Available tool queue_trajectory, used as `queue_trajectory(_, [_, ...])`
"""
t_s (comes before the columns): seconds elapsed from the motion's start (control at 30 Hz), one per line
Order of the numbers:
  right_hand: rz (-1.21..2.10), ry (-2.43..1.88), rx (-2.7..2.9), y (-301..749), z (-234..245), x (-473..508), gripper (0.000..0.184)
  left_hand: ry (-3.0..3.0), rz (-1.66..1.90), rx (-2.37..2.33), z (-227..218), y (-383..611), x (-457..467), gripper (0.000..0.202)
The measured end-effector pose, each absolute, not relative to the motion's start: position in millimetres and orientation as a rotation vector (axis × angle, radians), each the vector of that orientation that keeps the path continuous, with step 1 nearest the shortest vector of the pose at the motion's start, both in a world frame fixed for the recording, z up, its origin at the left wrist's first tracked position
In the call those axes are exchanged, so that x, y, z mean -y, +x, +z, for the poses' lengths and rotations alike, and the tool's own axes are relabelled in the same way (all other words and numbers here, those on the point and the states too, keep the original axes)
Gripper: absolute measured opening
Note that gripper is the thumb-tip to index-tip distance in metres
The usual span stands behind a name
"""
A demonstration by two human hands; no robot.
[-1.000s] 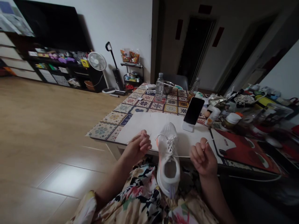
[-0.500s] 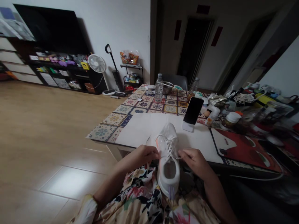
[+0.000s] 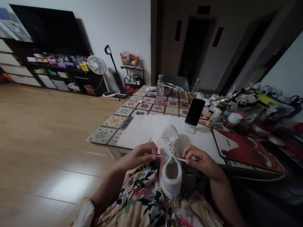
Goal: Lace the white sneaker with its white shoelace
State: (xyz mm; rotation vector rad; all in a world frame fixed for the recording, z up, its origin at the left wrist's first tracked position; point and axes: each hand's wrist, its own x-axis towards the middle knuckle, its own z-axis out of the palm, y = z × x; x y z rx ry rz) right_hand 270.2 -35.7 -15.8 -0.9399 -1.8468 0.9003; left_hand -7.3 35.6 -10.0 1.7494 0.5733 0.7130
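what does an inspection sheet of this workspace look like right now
surface: table with patterned tile cloth, white sheet at the near edge
job's things: white lace-up sneaker on the lap, toe on the sheet; white shoelace stretched across its eyelets
clutter: black phone on a white stand, clear plastic bottle, white-capped jars, red mat
grips: left hand and right hand each pinch a lace end beside the sneaker
cables: white cord at the table's right edge
surroundings: wooden floor, white fan, dark television

Both hands [image 3: 142, 154] pinch laces [image 3: 170, 148]; white shoe [image 3: 170, 164].
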Motion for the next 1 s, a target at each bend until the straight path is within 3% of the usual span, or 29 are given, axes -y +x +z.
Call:
queue_trajectory(0.2, [1.107, -0.705, 1.415, 234, -32, 31, 0.03, 1.336, 0.901, -0.376, -25, 25, -22, 0.035])
queue_trajectory(0.5, [0.622, -0.928, 1.557, 213, -29, 35, 0.01, 1.391, 1.068, -0.388, -30, 45, -17, 0.022])
queue_trajectory(0.63, [0.574, -0.988, 1.599, 214, -26, 41, 0.004, 1.182, 0.995, -0.424, -31, 50, -15, 0.043])
queue_trajectory(1.0, [0.549, -1.037, 1.475, 208, -27, 45, 0.014, 1.511, 1.052, -0.598, -27, 48, -3, 0.035])
